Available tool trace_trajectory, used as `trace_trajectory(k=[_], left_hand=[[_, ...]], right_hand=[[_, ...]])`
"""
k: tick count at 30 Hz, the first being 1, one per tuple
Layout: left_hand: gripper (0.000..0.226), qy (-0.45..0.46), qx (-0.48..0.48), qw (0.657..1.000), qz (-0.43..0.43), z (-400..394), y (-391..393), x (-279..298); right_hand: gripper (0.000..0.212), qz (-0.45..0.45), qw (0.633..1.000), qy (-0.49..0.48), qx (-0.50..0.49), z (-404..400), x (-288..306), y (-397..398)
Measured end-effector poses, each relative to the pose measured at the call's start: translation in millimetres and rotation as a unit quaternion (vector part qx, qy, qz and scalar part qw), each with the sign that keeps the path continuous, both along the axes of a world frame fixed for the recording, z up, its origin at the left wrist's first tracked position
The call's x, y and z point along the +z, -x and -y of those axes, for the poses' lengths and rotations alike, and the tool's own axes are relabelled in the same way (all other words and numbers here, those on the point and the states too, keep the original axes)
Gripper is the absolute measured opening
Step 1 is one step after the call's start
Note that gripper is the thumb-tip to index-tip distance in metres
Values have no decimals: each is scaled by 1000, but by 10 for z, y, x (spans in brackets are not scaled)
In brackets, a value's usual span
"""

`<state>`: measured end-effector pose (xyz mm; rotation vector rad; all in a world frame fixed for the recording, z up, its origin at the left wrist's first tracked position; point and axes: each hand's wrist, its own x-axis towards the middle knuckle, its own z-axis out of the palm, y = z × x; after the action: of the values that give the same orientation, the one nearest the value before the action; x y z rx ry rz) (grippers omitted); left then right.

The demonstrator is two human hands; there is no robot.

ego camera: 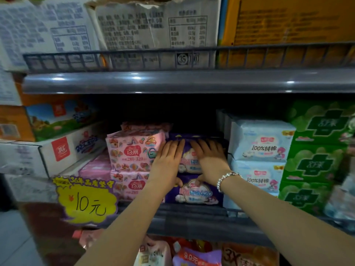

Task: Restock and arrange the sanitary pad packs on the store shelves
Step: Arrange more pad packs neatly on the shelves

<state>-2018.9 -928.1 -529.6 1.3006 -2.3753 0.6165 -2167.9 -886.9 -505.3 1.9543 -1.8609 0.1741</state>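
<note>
Left hand [169, 160] and right hand [209, 160], fingers straight and together, press flat on upper purple plastic pad pack [189, 162]. It sits on another purple pack [194, 192], beside pink packs [134, 150] on grey metal shelf [192, 223].

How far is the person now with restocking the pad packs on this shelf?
Looks done: two pink packs stacked at left, the white packs stacked at right, and a lower purple pack sitting at the front. In hand: both the left hand and the right hand press flat on the upper purple pack, seating it. Left: a dark gap above the purple stack may take more.
</note>
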Motion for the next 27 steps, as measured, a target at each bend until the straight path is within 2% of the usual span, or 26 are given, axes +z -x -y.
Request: trace_trajectory(k=[7,10,12,14,16,19,21,24,27], left_hand=[[119,-17,-53,998,-4,-39,-53,49],[94,3,-109,989,-100,-153,-182,50],[72,57,-130,973,-181,-193,-312,53],[58,104,-112,961,-229,-172,-458,52],[53,112,-53,960,-250,-142,-615,87],[62,13,38,948,-314,-71,-822,171],[75,-53,65,925,-371,30,-929,165],[96,-105,75,888,-442,196,-1101,117],[118,-204,22,851,-483,307,-1278,64]], right_hand=[[116,30,999,-34,16,-14,95,38],[106,97,994,-38,28,-54,161,36],[93,152,987,-9,44,-105,182,31],[81,186,980,32,65,-152,182,-19],[75,204,973,47,93,-153,189,-141],[73,226,966,39,119,-45,220,-363],[72,246,961,32,121,55,219,-493],[72,268,954,24,136,205,237,-671],[67,263,951,9,160,340,297,-800]])
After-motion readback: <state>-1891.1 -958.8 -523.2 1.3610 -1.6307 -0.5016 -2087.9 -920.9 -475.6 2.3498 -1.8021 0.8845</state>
